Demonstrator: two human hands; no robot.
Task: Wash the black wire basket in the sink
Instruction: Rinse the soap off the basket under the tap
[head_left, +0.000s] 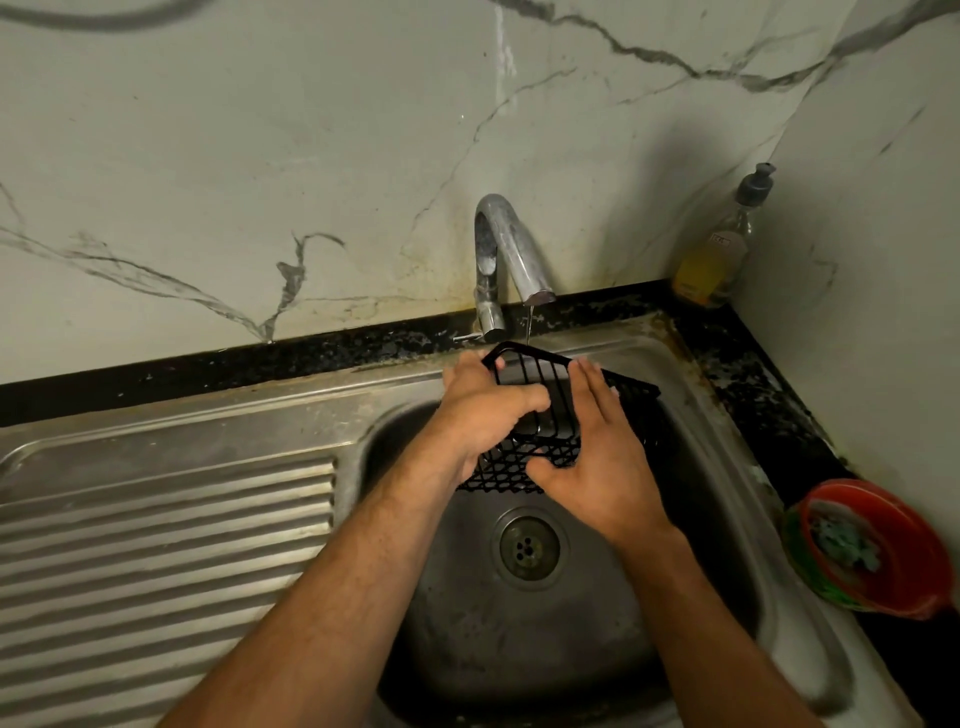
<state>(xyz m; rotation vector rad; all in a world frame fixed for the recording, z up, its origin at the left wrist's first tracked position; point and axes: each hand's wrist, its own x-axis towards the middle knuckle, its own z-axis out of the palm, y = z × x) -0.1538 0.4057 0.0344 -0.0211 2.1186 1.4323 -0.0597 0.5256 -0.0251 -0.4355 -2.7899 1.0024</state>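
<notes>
- Two hands are seen over the sink (675, 364), both laid on the black wire basket (540, 410), which is held tilted above the bowl, clear of the bottom.
- The basket's left edge is gripped by the left hand (483, 410), with the fingers curled over the rim and the thumb pressed onto the wires.
- The right side is held by the right hand (605, 457); its fingers are stretched nearly straight across the wires toward 12 o'clock, and the thumb is tucked under the mesh at the near edge.
- A thin stream of water is let fall from the tap (506, 254) at 12 o'clock onto the basket's far rim.
- The drain (529, 548) is seen at 6 o'clock from the basket.
- A soap bottle (719, 249) is stood at 2 o'clock in the corner, and a red tub (872, 551) is set at 4 o'clock on the counter.
</notes>
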